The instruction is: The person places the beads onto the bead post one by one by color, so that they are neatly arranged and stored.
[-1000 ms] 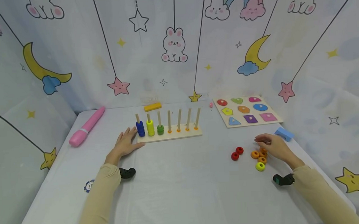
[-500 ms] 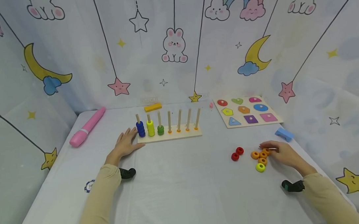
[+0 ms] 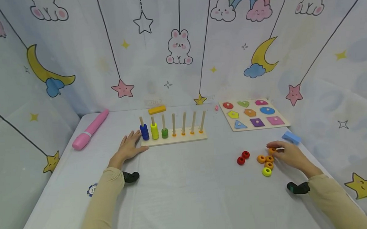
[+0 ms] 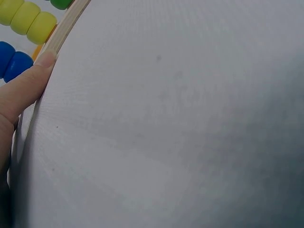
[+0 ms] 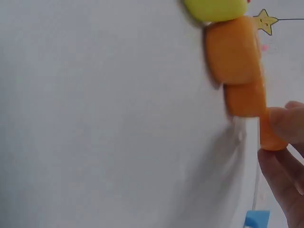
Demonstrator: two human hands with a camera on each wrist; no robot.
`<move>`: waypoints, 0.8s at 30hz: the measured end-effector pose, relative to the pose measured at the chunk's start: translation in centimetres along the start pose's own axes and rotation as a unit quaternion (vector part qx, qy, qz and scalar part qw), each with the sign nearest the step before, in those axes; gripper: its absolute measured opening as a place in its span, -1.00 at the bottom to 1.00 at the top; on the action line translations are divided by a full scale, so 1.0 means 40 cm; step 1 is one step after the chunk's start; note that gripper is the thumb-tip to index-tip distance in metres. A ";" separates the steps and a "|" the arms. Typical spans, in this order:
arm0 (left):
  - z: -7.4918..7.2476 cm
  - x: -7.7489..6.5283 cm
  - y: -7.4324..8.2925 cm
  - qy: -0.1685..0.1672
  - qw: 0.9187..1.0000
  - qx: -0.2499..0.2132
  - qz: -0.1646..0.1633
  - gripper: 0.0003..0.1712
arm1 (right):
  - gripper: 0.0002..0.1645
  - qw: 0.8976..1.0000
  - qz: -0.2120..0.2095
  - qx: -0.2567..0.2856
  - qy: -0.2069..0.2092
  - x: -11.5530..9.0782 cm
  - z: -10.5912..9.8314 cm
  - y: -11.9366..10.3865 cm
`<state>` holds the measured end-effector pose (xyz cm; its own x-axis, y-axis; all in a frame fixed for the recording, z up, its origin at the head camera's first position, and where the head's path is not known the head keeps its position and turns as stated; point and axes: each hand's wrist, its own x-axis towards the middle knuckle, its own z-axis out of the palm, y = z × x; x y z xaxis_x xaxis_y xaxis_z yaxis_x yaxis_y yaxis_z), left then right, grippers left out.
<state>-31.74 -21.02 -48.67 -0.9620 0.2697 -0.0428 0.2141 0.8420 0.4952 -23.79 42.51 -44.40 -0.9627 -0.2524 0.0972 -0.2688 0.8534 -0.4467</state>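
The rack (image 3: 188, 138) ran nine-to-three o'clock, seven pegs (image 3: 183, 123) upright. Left hand (image 3: 128, 149), fingers spread, touched it; right hand (image 3: 290, 155) pinched one orange ring (image 3: 272, 150) of four.

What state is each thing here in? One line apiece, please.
Left hand: spread, touching the peg board
Right hand: pinching an orange ring
Pegs: three carry stacked rings, four don't
Other orange rings: loose, clustered
Loose yellow ring: lying beside them
Red rings: loose, together
Shape puzzle: nine places filled
Pink stick: lying down
Blue block: lying loose
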 end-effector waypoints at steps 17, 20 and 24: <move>0.004 0.006 -0.005 0.002 1.000 0.008 0.000 0.03 | -0.55 0.992 -0.072 0.102 0.027 0.283 0.029 -0.278; 0.002 0.006 -0.004 0.001 1.000 0.007 0.000 0.04 | -0.56 0.988 -0.092 0.117 0.044 0.342 0.025 -0.345; 0.001 0.004 -0.002 -0.001 1.000 0.008 0.001 0.04 | -0.56 0.979 -0.129 0.141 0.063 0.405 0.026 -0.422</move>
<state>-31.92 -21.04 -48.74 -0.9614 0.2718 -0.0431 0.2184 0.8487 0.4817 -34.83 23.55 -36.23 -0.8646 -0.3695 0.3407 -0.5020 0.6036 -0.6194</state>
